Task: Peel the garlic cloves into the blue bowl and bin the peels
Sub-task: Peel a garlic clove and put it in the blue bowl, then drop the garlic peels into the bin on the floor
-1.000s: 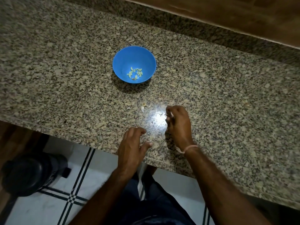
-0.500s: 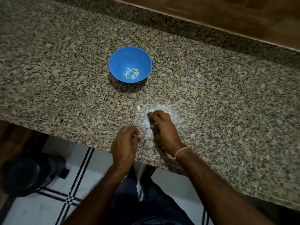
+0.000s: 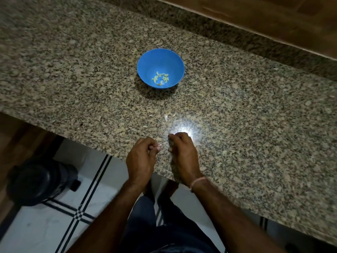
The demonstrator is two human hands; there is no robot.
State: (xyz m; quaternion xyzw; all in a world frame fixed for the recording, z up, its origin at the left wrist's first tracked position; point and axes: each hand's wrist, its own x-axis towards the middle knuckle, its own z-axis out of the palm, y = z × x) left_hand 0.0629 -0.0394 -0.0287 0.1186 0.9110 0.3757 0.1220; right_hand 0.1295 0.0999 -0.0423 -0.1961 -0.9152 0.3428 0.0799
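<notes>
The blue bowl (image 3: 145, 68) stands on the granite counter and holds several peeled garlic cloves (image 3: 160, 79). A few loose garlic peels (image 3: 166, 116) lie on the counter between the bowl and my hands. My left hand (image 3: 141, 161) sits at the counter's front edge with its fingers curled, and a small pale bit shows at its fingertips. My right hand (image 3: 182, 156) is just to its right on the counter, also curled, with a pale scrap at its thumb. What lies inside either fist is hidden.
The speckled granite counter (image 3: 255, 125) runs across the view, its front edge passing under my hands. A black bin (image 3: 38, 181) stands on the tiled floor at lower left. Wooden panelling (image 3: 273, 19) lies behind the counter.
My right hand has drawn back from the bright spot toward the front edge. My left hand has gone from spread fingers to curled, and the two hands have come close together.
</notes>
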